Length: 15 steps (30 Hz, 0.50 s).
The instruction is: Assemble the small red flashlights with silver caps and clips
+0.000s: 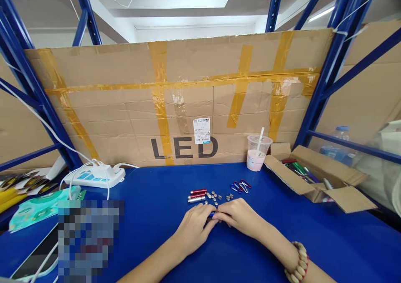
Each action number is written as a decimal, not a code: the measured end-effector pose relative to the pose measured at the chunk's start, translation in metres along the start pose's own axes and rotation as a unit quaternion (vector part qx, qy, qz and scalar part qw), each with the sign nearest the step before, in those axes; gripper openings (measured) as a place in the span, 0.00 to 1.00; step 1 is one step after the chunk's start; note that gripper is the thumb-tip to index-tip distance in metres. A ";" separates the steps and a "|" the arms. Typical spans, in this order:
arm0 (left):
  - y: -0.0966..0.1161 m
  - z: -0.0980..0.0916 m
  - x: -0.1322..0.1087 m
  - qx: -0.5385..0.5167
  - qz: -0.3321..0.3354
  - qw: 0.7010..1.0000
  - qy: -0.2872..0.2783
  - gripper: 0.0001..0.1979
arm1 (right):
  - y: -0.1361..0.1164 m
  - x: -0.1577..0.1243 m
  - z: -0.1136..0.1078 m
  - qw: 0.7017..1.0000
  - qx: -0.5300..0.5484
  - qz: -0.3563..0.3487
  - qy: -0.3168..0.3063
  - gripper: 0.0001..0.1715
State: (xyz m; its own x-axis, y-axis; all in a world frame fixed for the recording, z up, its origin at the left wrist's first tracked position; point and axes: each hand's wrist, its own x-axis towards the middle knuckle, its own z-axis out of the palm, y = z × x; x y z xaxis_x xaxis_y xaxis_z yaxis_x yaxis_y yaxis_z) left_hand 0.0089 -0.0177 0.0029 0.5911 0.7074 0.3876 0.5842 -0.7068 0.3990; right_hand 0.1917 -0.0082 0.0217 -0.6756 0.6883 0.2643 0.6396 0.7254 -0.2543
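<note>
My left hand (194, 226) and right hand (238, 216) meet fingertip to fingertip low on the blue table (163, 216), knuckles up and fingers curled close. Between them they pinch a small blue tube (212, 215). Only a short, shiny blue stretch of it shows in the gap, with a dark bit at one end. The rest is hidden under my fingers, so I cannot tell its full shape. A bead bracelet (299, 262) sits on my right wrist at five o'clock.

Just past my fingertips, at twelve o'clock, lie two little torches (198, 195) side by side, one red and one silver. Beside them is a scatter of round button batteries (214, 197). A bit further, at one o'clock, lies a cluster of red and blue clips (240, 186).

Beyond that at one o'clock stands a plastic cup (258, 152) of pink drink with a straw. An open cardboard box (313, 178) of pens is at two o'clock. At ten o'clock a white power strip (95, 175) lies with its cables. A taped cardboard sheet (184, 103) marked LED stands along the back.
</note>
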 end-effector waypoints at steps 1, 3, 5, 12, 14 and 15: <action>0.000 0.000 0.000 0.001 -0.001 1.000 -0.003 0.09 | -0.001 0.000 0.000 1.000 -0.001 -0.001 0.002 0.36; -0.001 0.000 0.000 0.003 -0.001 1.000 -0.011 0.10 | -0.001 0.001 0.000 1.000 -0.006 0.000 0.006 0.35; -0.002 0.001 0.000 0.004 -0.001 1.000 -0.020 0.10 | 0.000 0.001 0.001 1.000 -0.013 0.001 0.005 0.34; -0.002 0.001 0.000 0.007 0.001 1.000 -0.022 0.09 | 0.002 -0.001 0.004 1.000 -0.022 0.017 0.001 0.28; -0.002 0.001 0.000 0.009 0.005 1.000 -0.018 0.08 | 0.002 -0.001 0.004 1.000 -0.020 0.021 0.003 0.28; -0.003 0.001 0.000 0.010 0.008 1.000 -0.015 0.08 | 0.002 -0.001 0.003 1.000 -0.020 0.020 0.004 0.28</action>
State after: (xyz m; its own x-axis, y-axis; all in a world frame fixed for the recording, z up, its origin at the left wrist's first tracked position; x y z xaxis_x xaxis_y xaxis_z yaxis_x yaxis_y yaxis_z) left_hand 0.0081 -0.0159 0.0008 0.6173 0.6954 0.3678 0.5857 -0.7184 0.3753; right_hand 0.1925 -0.0070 0.0177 -0.6463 0.7163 0.2632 0.6803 0.6970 -0.2267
